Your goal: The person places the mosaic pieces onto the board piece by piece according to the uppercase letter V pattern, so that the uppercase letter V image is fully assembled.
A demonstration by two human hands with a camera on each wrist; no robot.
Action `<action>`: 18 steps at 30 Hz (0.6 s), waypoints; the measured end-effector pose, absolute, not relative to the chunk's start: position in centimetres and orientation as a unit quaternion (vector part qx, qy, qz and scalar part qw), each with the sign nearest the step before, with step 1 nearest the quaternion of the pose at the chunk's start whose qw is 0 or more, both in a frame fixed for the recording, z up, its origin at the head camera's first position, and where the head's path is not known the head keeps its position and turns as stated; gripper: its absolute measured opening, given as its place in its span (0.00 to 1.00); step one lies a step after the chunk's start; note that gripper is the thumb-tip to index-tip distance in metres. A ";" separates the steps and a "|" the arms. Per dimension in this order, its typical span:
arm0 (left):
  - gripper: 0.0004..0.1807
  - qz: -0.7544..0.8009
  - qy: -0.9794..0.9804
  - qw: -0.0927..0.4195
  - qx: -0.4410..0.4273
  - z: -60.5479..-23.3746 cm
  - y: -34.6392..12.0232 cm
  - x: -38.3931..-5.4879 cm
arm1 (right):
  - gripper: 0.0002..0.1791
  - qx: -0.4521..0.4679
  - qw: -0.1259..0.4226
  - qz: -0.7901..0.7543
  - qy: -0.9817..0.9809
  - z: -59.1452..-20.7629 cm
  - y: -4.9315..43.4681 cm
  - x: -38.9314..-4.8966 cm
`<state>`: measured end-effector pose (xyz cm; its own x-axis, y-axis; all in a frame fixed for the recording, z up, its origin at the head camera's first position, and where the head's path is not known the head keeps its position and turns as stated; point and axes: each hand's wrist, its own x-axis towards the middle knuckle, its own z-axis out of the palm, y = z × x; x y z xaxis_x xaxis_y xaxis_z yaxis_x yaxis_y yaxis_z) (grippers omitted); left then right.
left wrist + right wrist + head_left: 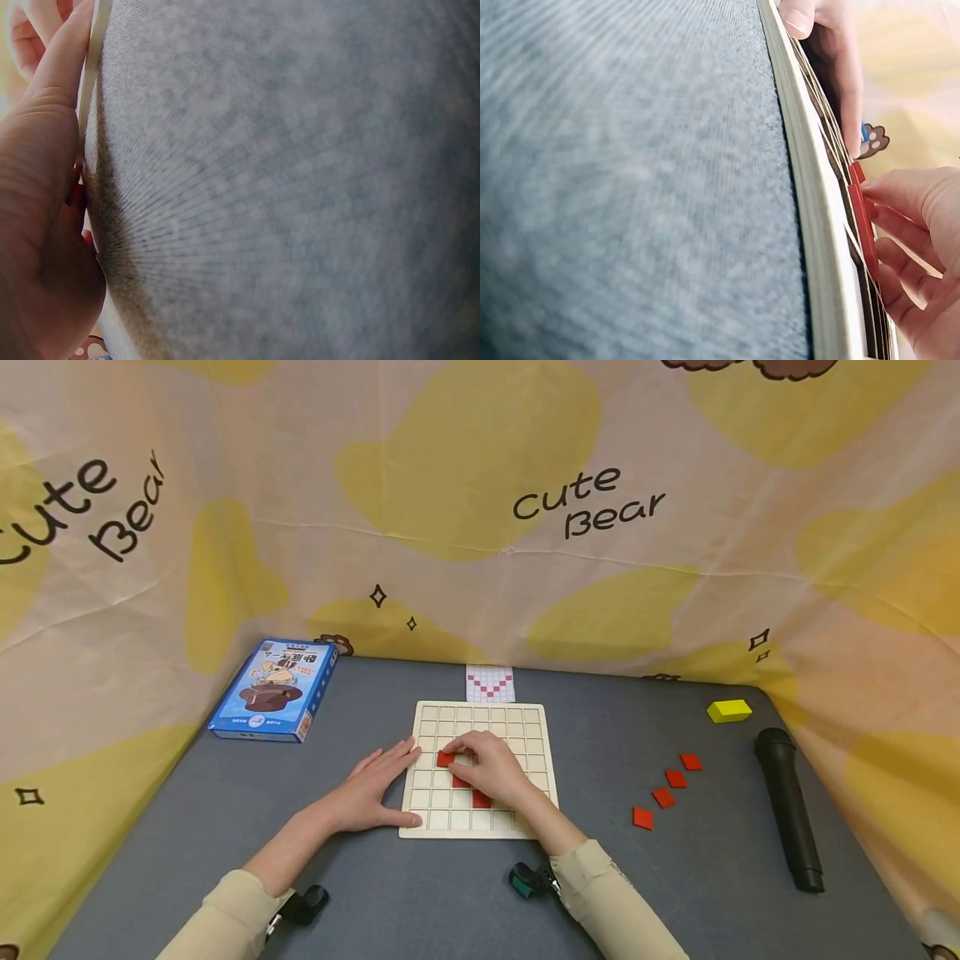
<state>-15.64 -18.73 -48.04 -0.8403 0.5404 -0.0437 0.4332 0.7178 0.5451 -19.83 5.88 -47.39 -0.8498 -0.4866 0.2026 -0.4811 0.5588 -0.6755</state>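
A pale square grid board (480,832) lies on the grey table. My left hand (367,789) rests at its left edge, fingers spread along the rim and thumb at the near left corner. My right hand (489,768) reaches over the board and pinches a red square tile (443,759) between thumb and index finger at a cell on the left side. Two more red tiles sit in cells nearer to me: one (459,782) partly under the hand, another (482,800) beside the wrist. In the right wrist view, the fingers are down close to the red tiles (862,229).
Several loose red tiles (663,797) lie to the right, near a yellow block (727,712) and a black microphone-shaped object (791,814). A blue box (273,689) is at the back left. Behind the board, a pattern card (491,683) lies against the hanging cloth (450,585).
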 end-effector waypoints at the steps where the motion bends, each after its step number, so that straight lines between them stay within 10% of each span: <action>1: 0.58 0.267 0.921 0.100 0.264 -48.0 -18.8 -15.6 | 0.10 -0.275 0.005 -0.382 0.882 -47.3 5.8 -19.8; 18: 0.58 0.265 0.922 0.104 0.261 -47.8 -18.6 -15.6 | 0.12 -0.309 0.002 -0.396 0.865 -47.5 6.5 -19.1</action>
